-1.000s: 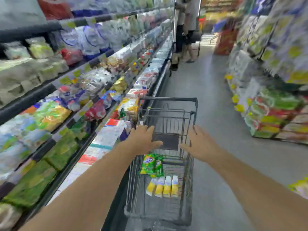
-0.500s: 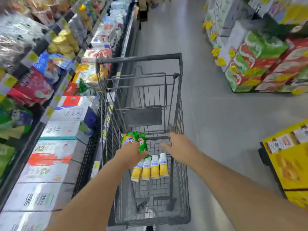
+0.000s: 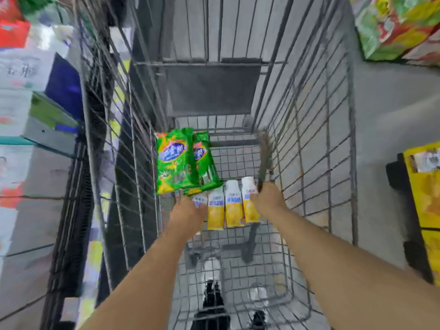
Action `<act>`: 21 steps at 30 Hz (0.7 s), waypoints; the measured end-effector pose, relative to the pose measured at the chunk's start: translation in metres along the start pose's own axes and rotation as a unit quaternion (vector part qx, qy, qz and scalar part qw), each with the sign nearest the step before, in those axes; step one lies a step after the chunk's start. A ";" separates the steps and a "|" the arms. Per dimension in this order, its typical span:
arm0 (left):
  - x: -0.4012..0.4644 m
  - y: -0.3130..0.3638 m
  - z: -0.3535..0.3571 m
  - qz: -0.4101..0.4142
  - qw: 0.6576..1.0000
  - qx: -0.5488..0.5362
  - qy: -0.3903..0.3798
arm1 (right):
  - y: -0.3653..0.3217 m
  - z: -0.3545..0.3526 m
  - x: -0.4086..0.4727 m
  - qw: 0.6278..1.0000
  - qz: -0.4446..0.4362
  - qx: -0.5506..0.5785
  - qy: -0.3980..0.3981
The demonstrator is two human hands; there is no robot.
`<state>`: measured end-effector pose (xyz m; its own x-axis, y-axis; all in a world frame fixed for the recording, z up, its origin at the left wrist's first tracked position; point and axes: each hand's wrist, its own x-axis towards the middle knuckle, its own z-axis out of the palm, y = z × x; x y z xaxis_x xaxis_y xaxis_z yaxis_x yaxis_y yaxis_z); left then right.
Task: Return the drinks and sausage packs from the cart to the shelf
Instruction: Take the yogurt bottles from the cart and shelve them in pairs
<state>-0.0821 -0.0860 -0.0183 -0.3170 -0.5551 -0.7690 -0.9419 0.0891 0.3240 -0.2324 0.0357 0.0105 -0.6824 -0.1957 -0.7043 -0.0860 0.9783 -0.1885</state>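
Head view: both hands reach the drink bottles [image 3: 225, 206] in the cart [image 3: 309, 144]; left hand [image 3: 190, 211] and right hand [image 3: 266, 200] flank the row, grip unclear. Next: clasp and lift toward the shelf.

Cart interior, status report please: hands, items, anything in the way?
Left hand and right hand down on the drink row, grip unclear. Green sausage packs lie just beyond. Nothing blocking inside the cart.

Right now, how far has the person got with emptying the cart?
Nothing looks returned yet. The green packs and the row of yellow drinks lie in the cart. Both hands, left and right, reach the drinks at either end; the grip is unclear. Everything remains to shelve.
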 end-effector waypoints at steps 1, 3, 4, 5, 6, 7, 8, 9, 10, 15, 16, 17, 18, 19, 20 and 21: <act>0.004 -0.002 0.006 -0.011 0.999 -0.029 0.006 | 0.003 0.009 0.008 1.000 0.006 0.016 -0.004; 0.002 0.001 0.016 -0.020 0.996 -0.073 0.051 | 0.008 0.022 0.021 0.998 0.013 0.057 -0.008; 0.001 0.002 0.022 -0.030 0.993 -0.087 0.077 | 0.010 0.030 0.027 0.997 0.019 0.072 -0.009; -0.003 0.005 0.024 -0.045 0.989 -0.098 0.100 | 0.010 0.034 0.030 0.996 0.027 0.090 -0.004; -0.005 0.004 0.028 -0.062 0.986 -0.110 0.111 | 0.011 0.037 0.031 0.993 0.039 0.114 0.001; -0.006 0.004 0.031 -0.074 0.983 -0.125 0.110 | 0.012 0.040 0.032 0.989 0.049 0.140 0.004; -0.005 0.003 0.034 -0.088 0.982 -0.137 0.094 | 0.012 0.043 0.033 0.986 0.060 0.156 0.005; -0.003 0.002 0.036 -0.099 0.983 -0.138 0.072 | 0.013 0.045 0.035 0.984 0.067 0.164 0.009; 0.000 0.001 0.036 -0.118 0.984 -0.125 0.049 | 0.014 0.047 0.037 0.985 0.074 0.158 0.016; 0.017 -0.002 0.034 -0.159 0.986 -0.054 0.006 | 0.027 0.059 0.044 0.993 0.095 0.074 0.008; 0.018 -0.002 0.034 -0.163 0.985 -0.059 -0.004 | 0.029 0.061 0.045 0.990 0.106 0.094 0.001; 0.018 -0.001 0.034 -0.166 0.984 -0.063 -0.010 | 0.031 0.064 0.046 0.987 0.109 0.114 -0.001; 0.016 0.000 0.034 -0.173 0.982 -0.073 -0.017 | 0.033 0.065 0.046 0.985 0.108 0.132 -0.002; 0.015 0.000 0.034 -0.180 0.979 -0.089 -0.017 | 0.034 0.065 0.045 0.986 0.099 0.137 -0.002; 0.012 0.001 0.033 -0.191 0.975 -0.110 -0.018 | 0.034 0.063 0.042 0.987 0.090 0.135 0.001; 0.007 0.001 0.033 -0.199 0.970 -0.141 -0.020 | 0.035 0.061 0.040 0.989 0.080 0.123 0.005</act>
<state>-0.0887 -0.0626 -0.0422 0.0570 -0.4666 -0.8826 -0.9245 -0.3584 0.1298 -0.2185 0.0575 -0.0659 -0.6802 -0.0373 -0.7321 0.2022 0.9504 -0.2364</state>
